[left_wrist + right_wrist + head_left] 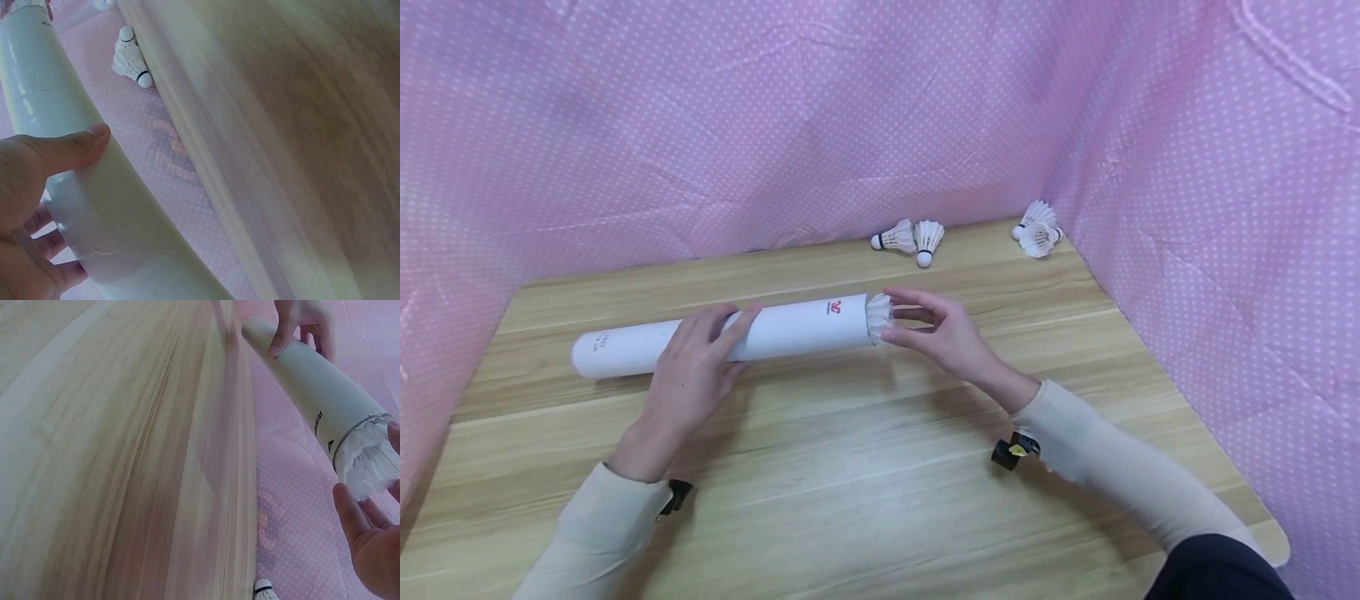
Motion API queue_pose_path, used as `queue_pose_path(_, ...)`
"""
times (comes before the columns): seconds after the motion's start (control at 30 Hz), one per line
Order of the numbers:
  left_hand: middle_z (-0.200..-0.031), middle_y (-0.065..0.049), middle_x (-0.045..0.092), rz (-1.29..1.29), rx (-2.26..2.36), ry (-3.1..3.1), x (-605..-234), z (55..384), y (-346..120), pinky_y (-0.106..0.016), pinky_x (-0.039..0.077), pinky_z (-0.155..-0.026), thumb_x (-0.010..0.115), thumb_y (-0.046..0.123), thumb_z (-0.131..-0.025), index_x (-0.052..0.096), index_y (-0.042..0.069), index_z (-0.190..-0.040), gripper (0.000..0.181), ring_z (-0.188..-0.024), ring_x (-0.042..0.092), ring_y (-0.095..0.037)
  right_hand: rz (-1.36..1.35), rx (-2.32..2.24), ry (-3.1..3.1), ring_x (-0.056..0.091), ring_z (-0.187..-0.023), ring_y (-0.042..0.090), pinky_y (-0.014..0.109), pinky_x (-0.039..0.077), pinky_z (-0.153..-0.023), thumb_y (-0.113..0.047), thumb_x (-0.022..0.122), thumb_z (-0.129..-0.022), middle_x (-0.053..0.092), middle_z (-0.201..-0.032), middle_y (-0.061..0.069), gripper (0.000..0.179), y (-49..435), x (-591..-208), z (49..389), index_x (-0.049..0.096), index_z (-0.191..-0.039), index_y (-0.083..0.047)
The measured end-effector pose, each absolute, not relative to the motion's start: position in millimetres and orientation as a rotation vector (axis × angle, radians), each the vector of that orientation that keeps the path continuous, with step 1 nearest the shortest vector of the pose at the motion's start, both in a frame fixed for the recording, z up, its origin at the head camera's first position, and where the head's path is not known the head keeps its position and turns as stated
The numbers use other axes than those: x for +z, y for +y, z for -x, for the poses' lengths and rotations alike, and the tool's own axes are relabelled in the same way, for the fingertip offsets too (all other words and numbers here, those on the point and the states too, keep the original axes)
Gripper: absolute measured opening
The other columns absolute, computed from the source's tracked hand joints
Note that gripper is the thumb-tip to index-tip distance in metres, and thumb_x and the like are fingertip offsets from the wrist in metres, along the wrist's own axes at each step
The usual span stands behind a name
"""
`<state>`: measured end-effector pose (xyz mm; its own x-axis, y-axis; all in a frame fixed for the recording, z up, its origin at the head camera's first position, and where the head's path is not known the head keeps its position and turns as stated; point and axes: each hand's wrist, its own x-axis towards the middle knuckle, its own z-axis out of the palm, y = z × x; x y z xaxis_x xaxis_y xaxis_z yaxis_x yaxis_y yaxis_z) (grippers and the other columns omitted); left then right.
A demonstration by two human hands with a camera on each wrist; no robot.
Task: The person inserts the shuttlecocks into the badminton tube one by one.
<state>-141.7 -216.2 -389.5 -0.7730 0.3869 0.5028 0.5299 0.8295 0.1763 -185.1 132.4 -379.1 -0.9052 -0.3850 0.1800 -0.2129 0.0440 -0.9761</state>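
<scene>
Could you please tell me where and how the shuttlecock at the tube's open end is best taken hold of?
I'd pinch the shuttlecock lightly by its flared skirt, coming from the person's right: only that skirt pokes out of the tube there, while its cork is out of sight. The left hand grips the tube, which should steady it.
</scene>
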Motion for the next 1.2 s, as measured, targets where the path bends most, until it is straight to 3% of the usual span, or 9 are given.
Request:
queue_pose_path(0.43,-0.131,-0.022,0.053,0.707,-0.445,-2.532,-390.5,141.8,-213.9,-0.059,0.043,-0.1,0.091,-0.008,-0.063,0.055,0.014,-0.143,0.091,-0.119,0.05,-0.044,0.647,-1.97,2.175,0.063,-0.119,0.027,0.035,0.057,-0.09,-0.001,0.079,-0.085,0.062,-0.135,0.011,0.056,123.6,-381.3,183.3,0.061,-0.138,-0.005)
queue_pose_path(0.8,-0.132,-0.022,0.054,0.69,-0.432,-2.535,-388.3,140.0,-215.6,-0.059,0.045,-0.099,0.091,-0.007,-0.064,0.055,0.015,-0.144,0.09,-0.119,0.05,-0.045,0.687,-1.98,2.105,0.058,-0.123,0.035,0.039,0.054,-0.096,0.005,0.076,-0.086,0.058,-0.139,0.014,0.061,130.5,-379.8,186.1,0.054,-0.142,-0.001)
queue_pose_path(1.2,-0.132,-0.023,0.054,0.701,-0.441,-2.523,-387.6,139.3,-217.3,-0.059,0.044,-0.1,0.091,-0.007,-0.065,0.052,0.018,-0.147,0.094,-0.119,0.05,-0.045,0.763,-1.998,2.101,0.06,-0.121,0.034,0.039,0.052,-0.099,0.007,0.075,-0.085,0.06,-0.136,0.017,0.057,130.6,-378.9,186.9,0.057,-0.138,0.002)
